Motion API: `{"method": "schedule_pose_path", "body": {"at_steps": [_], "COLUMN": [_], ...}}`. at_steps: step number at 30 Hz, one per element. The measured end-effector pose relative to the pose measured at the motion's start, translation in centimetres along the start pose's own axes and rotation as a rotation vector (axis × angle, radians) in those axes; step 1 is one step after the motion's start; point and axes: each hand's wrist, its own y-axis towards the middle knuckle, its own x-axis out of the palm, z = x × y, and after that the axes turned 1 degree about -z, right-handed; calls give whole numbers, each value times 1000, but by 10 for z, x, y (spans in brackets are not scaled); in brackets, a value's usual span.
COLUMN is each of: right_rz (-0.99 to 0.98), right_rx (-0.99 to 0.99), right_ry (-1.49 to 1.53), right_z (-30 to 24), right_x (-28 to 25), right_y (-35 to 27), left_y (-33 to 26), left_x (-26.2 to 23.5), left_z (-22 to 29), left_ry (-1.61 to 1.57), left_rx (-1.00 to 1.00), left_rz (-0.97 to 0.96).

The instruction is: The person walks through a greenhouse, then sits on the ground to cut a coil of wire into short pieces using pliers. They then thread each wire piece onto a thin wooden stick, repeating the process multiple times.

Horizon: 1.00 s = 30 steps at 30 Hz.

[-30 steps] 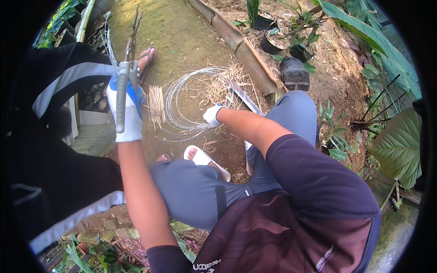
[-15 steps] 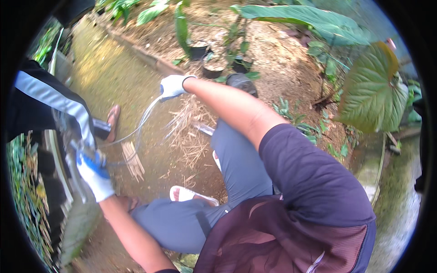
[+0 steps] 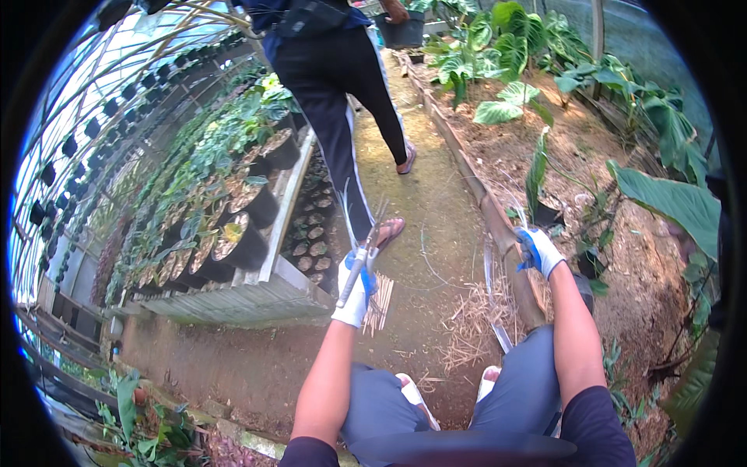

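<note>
My left hand (image 3: 355, 294), in a white and blue glove, is closed around a grey metal hand tool (image 3: 352, 276) with a rod-like handle and prongs at its top; its exact kind is unclear. Pale wire strands (image 3: 343, 204) stick up beside the tool. Thin wire (image 3: 425, 247) hangs in a loose loop between my hands. My right hand (image 3: 538, 251), gloved alike, is closed with its fingers pinched together near the other end of the wire. On the path below lie a small bundle of split sticks (image 3: 379, 305) and a heap of straw-like shavings (image 3: 471, 323).
A long narrow metal strip (image 3: 501, 336) lies by the shavings, near my knee. Ahead, a person (image 3: 334, 101) in dark trousers stands on the path, a hand at a black pot (image 3: 401, 31). Potted plants (image 3: 241, 241) fill a raised bed at left; a low edging (image 3: 498, 218) borders soil at right.
My view has swung up and left along the path. Both hands now reach forward, spread apart, still gloved and closed. The other person has moved farther ahead.
</note>
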Motion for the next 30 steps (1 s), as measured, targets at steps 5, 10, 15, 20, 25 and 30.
{"method": "schedule_pose_path", "body": {"at_steps": [5,10,15,20,25,30], "right_rz": [228,362,544,588,672,734], "right_rx": [-132,-118,-374,-562,-686,-783], "right_ry": [-417,-473,-663,-735,-683,-505], "right_z": [15,35,26,1,-35,-62], "right_x": [-6,-12,-1,17,23,31], "right_y": [19,36,33,20,-18,-77], "left_y": [3,1,1,10,22,45], "left_x": [-2,-4,-9,-12,-28,-49], "left_z": [4,7,9,5,-12,-22], "left_ry": [-76,-16,-29,82,181,196], "left_rx": [-90,-38,-2,60,177,-7], "left_rz": [74,64,94,79,101,142]}}
